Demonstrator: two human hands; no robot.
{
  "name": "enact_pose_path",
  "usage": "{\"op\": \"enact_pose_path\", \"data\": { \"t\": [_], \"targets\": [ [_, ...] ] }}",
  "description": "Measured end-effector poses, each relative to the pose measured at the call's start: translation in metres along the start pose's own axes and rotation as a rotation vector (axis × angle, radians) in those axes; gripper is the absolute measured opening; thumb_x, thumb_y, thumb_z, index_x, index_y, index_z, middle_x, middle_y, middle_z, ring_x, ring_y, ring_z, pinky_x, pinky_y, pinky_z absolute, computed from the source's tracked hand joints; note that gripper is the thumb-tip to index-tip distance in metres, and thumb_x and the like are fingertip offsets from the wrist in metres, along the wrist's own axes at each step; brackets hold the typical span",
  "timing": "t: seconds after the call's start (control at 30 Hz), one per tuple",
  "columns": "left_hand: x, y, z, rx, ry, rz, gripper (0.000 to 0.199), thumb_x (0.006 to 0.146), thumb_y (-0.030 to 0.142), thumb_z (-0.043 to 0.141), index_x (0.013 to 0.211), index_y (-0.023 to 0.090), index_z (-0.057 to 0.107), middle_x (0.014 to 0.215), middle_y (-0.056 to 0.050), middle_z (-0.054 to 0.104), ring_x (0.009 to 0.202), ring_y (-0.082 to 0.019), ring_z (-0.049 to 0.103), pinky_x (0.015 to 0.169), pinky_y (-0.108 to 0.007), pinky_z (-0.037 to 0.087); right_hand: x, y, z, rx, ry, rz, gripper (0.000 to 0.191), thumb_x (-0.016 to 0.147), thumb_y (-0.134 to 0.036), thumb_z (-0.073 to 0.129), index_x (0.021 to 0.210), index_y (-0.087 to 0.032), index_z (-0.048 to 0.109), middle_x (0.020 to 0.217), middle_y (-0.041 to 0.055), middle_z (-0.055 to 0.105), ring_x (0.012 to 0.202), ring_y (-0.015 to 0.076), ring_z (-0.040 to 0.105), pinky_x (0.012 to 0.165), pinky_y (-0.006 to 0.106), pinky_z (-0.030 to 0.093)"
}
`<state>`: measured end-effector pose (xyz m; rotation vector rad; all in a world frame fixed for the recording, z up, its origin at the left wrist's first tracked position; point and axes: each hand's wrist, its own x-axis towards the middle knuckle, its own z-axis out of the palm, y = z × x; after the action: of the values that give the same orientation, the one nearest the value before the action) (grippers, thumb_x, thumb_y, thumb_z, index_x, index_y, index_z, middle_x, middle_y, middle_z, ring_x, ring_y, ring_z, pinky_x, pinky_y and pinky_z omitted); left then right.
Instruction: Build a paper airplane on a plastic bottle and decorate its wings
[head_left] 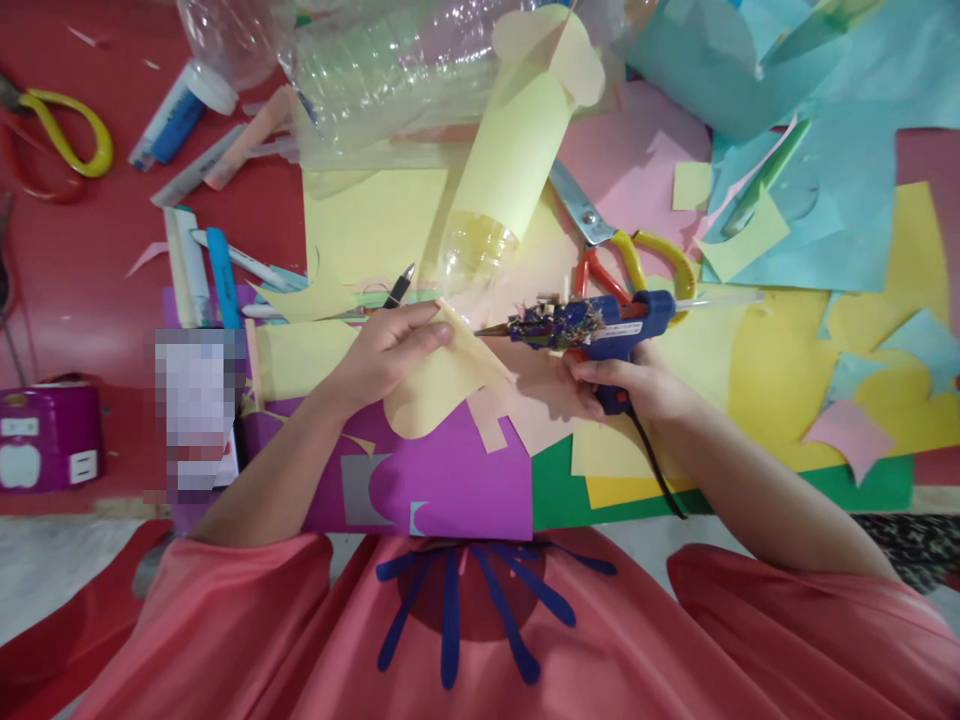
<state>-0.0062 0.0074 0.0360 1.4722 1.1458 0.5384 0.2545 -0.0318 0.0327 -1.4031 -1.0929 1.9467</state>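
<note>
Left hand [409, 350]: thumb and fingers closed in a pinch on the upper edge of a pale yellow, curved-edged piece of cut paper [429, 395], which is held above a purple sheet [457, 490] at the near side of the work area. Right hand [637, 380]: fingers wrapped around the handle of a dark blue plastic glue gun [626, 325], with no visible slack in the grip. The glue gun points toward the left hand, its metal nozzle at the right-hand edge of the cut paper; contact between the two cannot be confirmed. A translucent glue stick [720, 301] projects from the rear of the tool and a black cord [654, 460] runs down from its handle. The front of the body is crusted with residue and scraps (untidy, for the record).

Just beyond the hands is a clear plastic bottle wrapped in pale yellow paper [517, 150], with rounded paper lobes at its far end and its bare, clear end toward the hands. Scissors with red and yellow handles [596, 232] lie open behind the glue gun. A black pen [400, 287] lies near the left hand.
</note>
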Motion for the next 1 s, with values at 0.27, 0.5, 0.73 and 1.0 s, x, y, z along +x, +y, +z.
{"op": "enact_pose_path", "data": {
  "t": [0.27,0.5,0.73,1.0],
  "targets": [
    [-0.0006,0.0018,-0.0004,0.003,0.031,0.035,0.028,0.079,0.032,0.054,0.058,0.018,0.041,0.059,0.005,0.035,0.051,-0.006,0.033,0.048,-0.02,0.029,0.0003,-0.0009,0.0011,0.011,0.019,0.005,0.03,0.061,-0.039,0.073,0.055,-0.02,0.051,0.041,-0.002,0.053,0.031,0.0105,0.045,0.033,0.025,0.037],
    [-0.0018,0.0026,-0.0012,0.023,0.062,0.027,0.024,0.079,0.034,0.053,0.062,0.018,0.047,0.058,0.005,0.036,0.052,-0.007,0.034,0.048,-0.02,0.027,0.0006,-0.0017,0.0009,-0.006,0.003,0.018,0.031,0.061,-0.041,0.073,0.054,-0.021,0.051,0.039,-0.0021,0.052,0.031,0.011,0.045,0.033,0.025,0.037],
    [-0.002,0.0036,-0.0017,0.022,0.102,0.038,0.024,0.078,0.034,0.054,0.061,0.018,0.048,0.057,0.005,0.036,0.051,-0.007,0.032,0.047,-0.021,0.027,0.0001,-0.0012,0.0,-0.001,0.006,0.022,0.026,0.061,-0.037,0.07,0.054,-0.021,0.051,0.041,-0.0015,0.052,0.031,0.0103,0.046,0.034,0.025,0.037],
    [-0.0017,0.0021,-0.0052,0.038,0.14,0.029,0.029,0.078,0.037,0.054,0.059,0.019,0.043,0.06,0.004,0.038,0.053,-0.008,0.037,0.046,-0.021,0.029,0.0005,-0.0026,0.0009,0.003,0.006,0.03,0.035,0.06,-0.043,0.075,0.055,-0.021,0.049,0.042,-0.0021,0.052,0.031,0.011,0.046,0.033,0.026,0.037]
  ]
}}
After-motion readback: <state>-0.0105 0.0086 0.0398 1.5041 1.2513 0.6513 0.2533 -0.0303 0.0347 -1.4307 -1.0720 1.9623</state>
